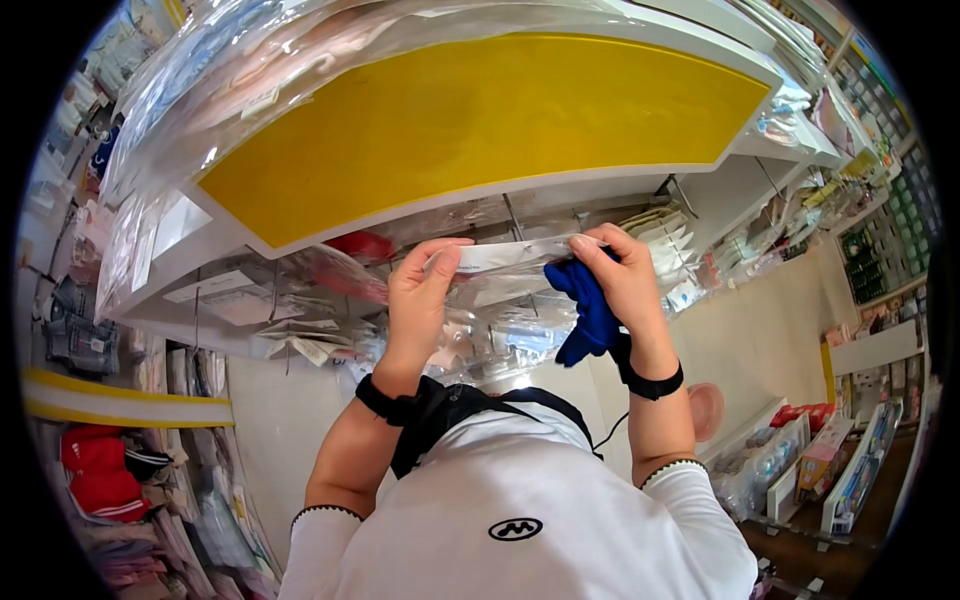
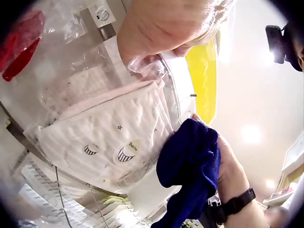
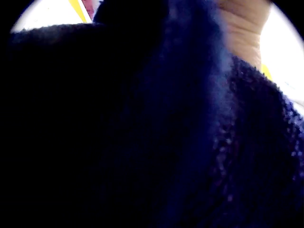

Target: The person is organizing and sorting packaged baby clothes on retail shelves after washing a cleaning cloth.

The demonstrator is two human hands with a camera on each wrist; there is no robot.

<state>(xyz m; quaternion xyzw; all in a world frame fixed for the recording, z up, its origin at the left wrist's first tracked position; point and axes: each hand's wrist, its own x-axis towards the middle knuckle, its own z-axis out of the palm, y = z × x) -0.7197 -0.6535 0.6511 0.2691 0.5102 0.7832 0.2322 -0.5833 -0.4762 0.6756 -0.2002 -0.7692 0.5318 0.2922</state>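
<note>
Both hands pinch the top edge of a clear plastic bag [image 1: 510, 258], held stretched between them below the shelf front. The left hand [image 1: 415, 300] grips its left end, thumb on top. At the right end, the right hand [image 1: 632, 285] pinches the edge and also holds a crumpled dark blue cloth [image 1: 590, 310] that hangs down. In the left wrist view, a folded white fabric item [image 2: 107, 142] with moon and star prints shows through the plastic, under the left hand [image 2: 166, 28]. The blue cloth [image 3: 142, 123] fills most of the right wrist view, hiding the right fingers there.
A shelf with a yellow front panel [image 1: 490, 130] spans the area before me, with plastic-wrapped garments on top. Packaged goods hang on metal hooks [image 1: 513, 215] beneath it. Clothing racks with a red garment [image 1: 105, 470] stand at left; a pink round stool [image 1: 706, 412] is at right.
</note>
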